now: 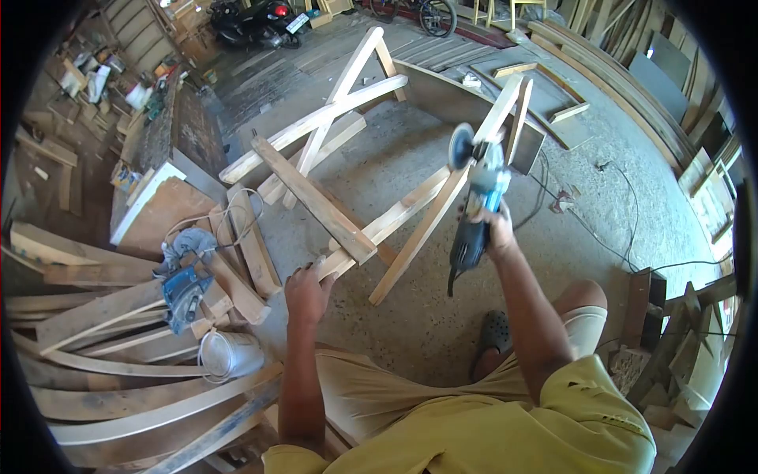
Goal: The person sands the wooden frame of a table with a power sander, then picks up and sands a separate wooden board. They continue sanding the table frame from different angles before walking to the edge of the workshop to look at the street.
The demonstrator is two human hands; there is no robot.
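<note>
My right hand [496, 231] is wrapped around the body of a blue and black angle grinder [488, 183]. The round disc [461, 147] of the grinder points up and away from me, beside a leg of a wooden frame. My left hand [308, 294] is closed on the near end of a pale wooden beam [404, 207] belonging to that frame. Across this beam lies a browner plank [312, 193], its near end just beyond my left fingers. Farther off, crossed timbers [335, 107] form an A-shaped end of the frame. The palm side of my left hand is hidden.
A blue power tool [186, 299] rests on stacked boards at left, above a white bucket [229, 354]. Curved wooden pieces [158, 423] pile up below. A power cord [588, 223] trails over the concrete floor at right. A motorbike [257, 22] stands at the back.
</note>
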